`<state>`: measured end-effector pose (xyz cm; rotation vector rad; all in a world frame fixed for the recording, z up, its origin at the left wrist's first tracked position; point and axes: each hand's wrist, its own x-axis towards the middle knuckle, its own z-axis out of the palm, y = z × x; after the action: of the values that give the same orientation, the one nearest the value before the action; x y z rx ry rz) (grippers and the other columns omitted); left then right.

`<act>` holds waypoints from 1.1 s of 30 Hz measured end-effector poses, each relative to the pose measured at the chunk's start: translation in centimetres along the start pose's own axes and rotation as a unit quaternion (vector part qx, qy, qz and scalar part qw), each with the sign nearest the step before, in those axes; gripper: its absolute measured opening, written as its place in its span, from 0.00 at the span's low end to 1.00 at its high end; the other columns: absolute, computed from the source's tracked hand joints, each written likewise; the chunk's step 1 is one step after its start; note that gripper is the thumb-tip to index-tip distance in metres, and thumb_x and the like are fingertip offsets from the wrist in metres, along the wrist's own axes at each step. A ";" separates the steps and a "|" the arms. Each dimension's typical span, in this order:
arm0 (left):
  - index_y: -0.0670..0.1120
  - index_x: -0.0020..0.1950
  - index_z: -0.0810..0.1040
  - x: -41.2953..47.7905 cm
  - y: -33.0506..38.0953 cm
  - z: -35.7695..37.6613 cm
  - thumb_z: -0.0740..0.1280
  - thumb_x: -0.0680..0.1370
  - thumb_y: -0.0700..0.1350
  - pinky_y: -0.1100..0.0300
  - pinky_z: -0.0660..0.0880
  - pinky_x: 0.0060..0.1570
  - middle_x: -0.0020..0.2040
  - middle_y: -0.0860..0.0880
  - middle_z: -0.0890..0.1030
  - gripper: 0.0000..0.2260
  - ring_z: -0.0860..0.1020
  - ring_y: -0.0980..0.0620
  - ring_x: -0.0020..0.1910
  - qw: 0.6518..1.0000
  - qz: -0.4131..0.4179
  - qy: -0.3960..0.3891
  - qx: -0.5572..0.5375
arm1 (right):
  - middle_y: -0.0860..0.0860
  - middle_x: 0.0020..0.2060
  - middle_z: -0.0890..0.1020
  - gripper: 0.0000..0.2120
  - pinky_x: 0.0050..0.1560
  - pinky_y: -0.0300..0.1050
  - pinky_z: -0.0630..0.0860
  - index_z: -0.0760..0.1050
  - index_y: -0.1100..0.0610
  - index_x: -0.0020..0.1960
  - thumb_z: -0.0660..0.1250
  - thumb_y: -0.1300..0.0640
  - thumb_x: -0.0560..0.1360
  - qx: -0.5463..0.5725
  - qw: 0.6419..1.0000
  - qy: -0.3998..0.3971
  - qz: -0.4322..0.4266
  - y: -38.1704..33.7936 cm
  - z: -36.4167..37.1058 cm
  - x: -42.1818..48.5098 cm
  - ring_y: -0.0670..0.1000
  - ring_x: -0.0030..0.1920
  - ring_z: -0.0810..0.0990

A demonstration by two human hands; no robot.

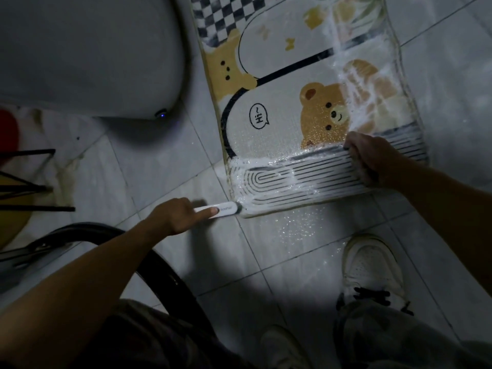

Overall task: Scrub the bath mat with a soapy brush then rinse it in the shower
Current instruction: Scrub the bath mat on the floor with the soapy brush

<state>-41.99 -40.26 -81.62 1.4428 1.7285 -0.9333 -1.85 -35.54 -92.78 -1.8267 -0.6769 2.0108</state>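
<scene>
Shoes [372, 267] come first, pale and laced, planted on the grey tiled floor [165, 155] at the bottom of the view, with the person's knees dark below them. A black curved rim [170, 275] arcs past the left forearm.

Just beyond, the left hand [178, 215] is wrapped around the handle of a white brush [218, 209], forefinger stretched flat along its top. The brush head sits at the near left corner of the bath mat [279, 123], touching the foamy edge there, so the mat lies to the right of and beyond this hand. Wet speckles dot the floor just in front of the mat's near edge.

The right hand [372, 161] lies on the mat near its near right corner, fingers curled down and pressed against the striped band; whether they pinch the fabric or only hold it flat I cannot tell.

White suds [266, 166] run across the near striped band and up along the mat's right edge. Farther on, the mat shows a brown bear beside a speech bubble, a second bear at the left edge, then a checkered patch at the far end.

To the left of the mat stands a large grey rounded body [87, 57], and at the floor's far left edge are black bars [29, 179].
</scene>
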 end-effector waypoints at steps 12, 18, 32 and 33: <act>0.59 0.68 0.79 5.5 8.6 -1.5 0.47 0.65 0.86 0.51 0.77 0.59 0.61 0.50 0.84 0.47 0.80 0.49 0.58 0.982 0.120 0.041 0.144 | 0.47 0.19 0.66 0.17 0.19 0.35 0.59 0.67 0.52 0.35 0.58 0.52 0.82 -0.025 0.999 0.027 -0.007 -0.4 0.6 -0.6 0.50 0.17 0.61; 0.58 0.63 0.81 5.5 9.5 -0.6 0.50 0.66 0.85 0.49 0.76 0.61 0.61 0.50 0.84 0.43 0.80 0.49 0.57 0.993 0.107 0.036 0.041 | 0.52 0.22 0.66 0.17 0.21 0.38 0.60 0.69 0.53 0.32 0.62 0.51 0.79 -0.017 0.999 0.041 -0.006 -0.5 0.6 -0.7 0.50 0.19 0.62; 0.56 0.71 0.77 4.3 12.8 0.8 0.47 0.66 0.86 0.47 0.73 0.68 0.69 0.49 0.79 0.48 0.78 0.47 0.64 0.992 0.063 0.041 -0.102 | 0.53 0.26 0.70 0.14 0.25 0.44 0.65 0.72 0.55 0.40 0.61 0.48 0.81 -0.038 0.998 0.042 -0.015 -0.1 0.0 0.2 0.52 0.24 0.67; 0.58 0.73 0.75 4.3 11.6 0.7 0.47 0.65 0.86 0.46 0.72 0.69 0.71 0.49 0.78 0.49 0.77 0.47 0.65 0.993 0.056 0.029 -0.099 | 0.52 0.25 0.69 0.15 0.24 0.42 0.64 0.71 0.55 0.39 0.61 0.49 0.81 -0.035 0.999 0.039 -0.011 -0.1 0.0 0.2 0.52 0.23 0.66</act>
<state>-31.15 -37.30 -86.76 1.4317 1.7103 -0.6465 -1.83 -35.35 -92.91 -1.9168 -0.7502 1.9141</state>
